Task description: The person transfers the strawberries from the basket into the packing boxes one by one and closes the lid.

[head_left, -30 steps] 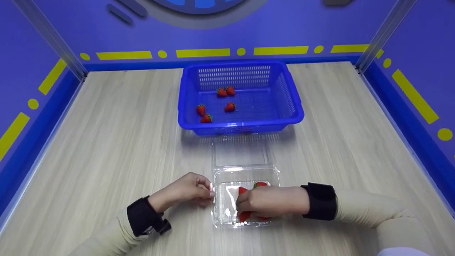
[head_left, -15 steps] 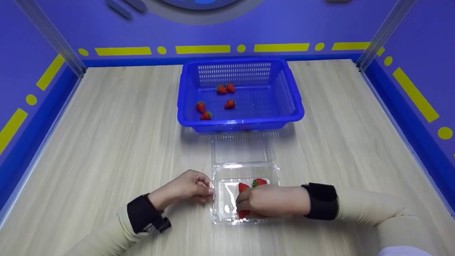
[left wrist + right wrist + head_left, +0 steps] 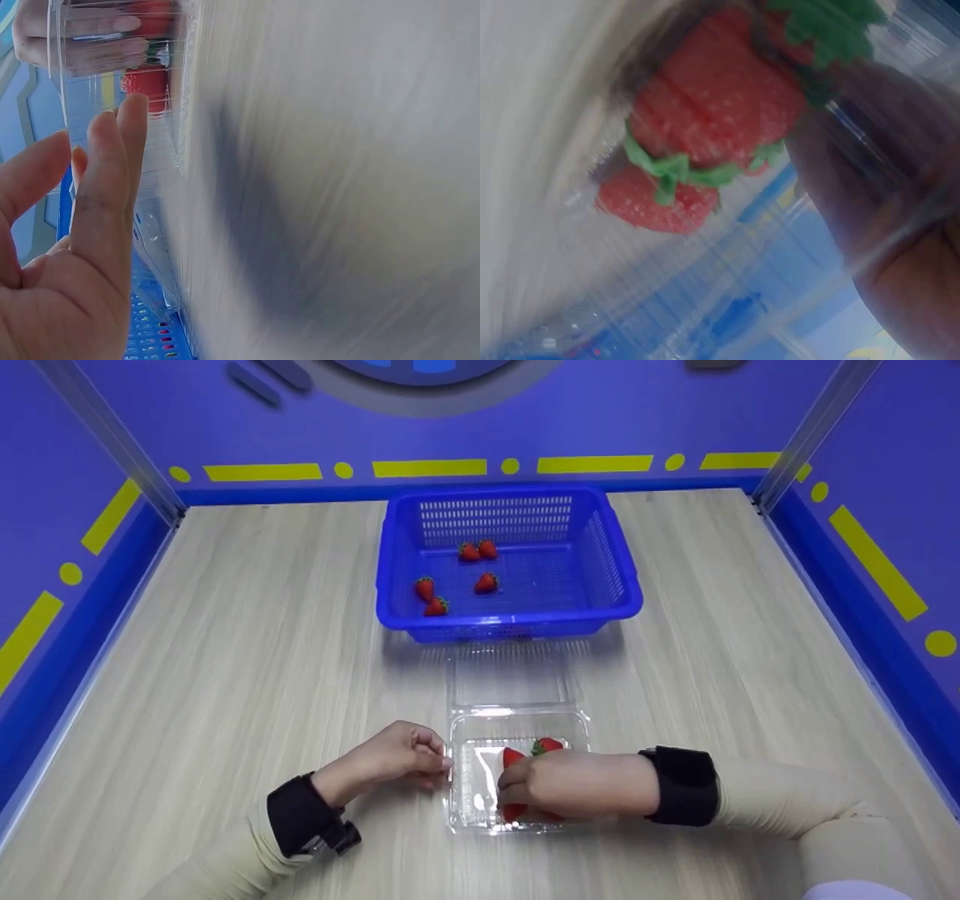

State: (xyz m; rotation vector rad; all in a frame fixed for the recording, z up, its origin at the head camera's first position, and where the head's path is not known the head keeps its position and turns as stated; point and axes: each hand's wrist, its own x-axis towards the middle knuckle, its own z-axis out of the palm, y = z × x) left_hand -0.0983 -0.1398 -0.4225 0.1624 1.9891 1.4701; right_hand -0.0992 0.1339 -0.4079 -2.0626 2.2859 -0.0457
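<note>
A clear plastic clamshell box (image 3: 476, 727) lies in front of the person, lid (image 3: 510, 679) folded back toward the basket. Several red strawberries (image 3: 512, 757) with green leaves lie in its right half. The right hand (image 3: 574, 782) reaches down into the box from the right, its fingertips pinching a strawberry that it mostly hides from above. Through the clear wall, the right wrist view shows two strawberries (image 3: 712, 97) close beside the fingers. At the box's left rim the left hand (image 3: 394, 754) has its thumb and fingertips, loosely bent and apart in the left wrist view.
Behind the box stands a blue plastic basket (image 3: 510, 621) with several strawberries (image 3: 486, 583) inside; its front overlaps the lid in the head view. The wood-grain table (image 3: 285, 607) is bounded by blue panels (image 3: 637, 420) at the back and sides.
Over the last second the right hand has shifted slightly within the box, and the strawberries near it show a little more. The left hand stays at the rim.
</note>
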